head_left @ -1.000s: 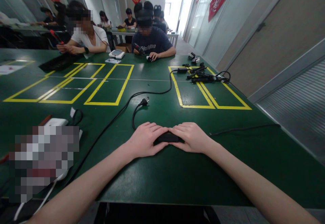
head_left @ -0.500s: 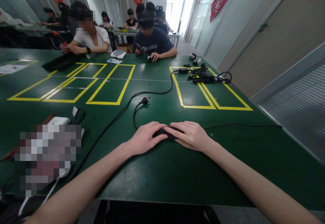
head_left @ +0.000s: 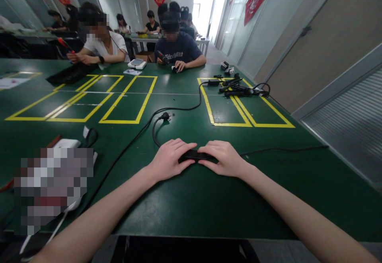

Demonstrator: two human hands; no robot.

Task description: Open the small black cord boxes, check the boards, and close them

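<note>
A slim black power adapter (head_left: 195,156) lies on the green table (head_left: 179,207) in front of me. My left hand (head_left: 171,159) grips its left end, thumb below and fingers above. My right hand (head_left: 223,158) holds the right end the same way, and the middle of the adapter shows between them. From the left end a short cable curls up to a black plug (head_left: 165,116). A thin black cable (head_left: 283,149) runs from beside my right hand to the table's right edge.
Yellow tape rectangles (head_left: 128,100) mark the table. Bundled black cables (head_left: 238,91) lie at the back right. A long cable (head_left: 128,145) crosses on the left, near a blurred item and a white power strip (head_left: 67,145). Two people sit across, one in dark blue (head_left: 179,52).
My fingertips have drawn apart, so more of the adapter's middle shows. The plug has shifted slightly left with its cable, and the whole view has moved a little.
</note>
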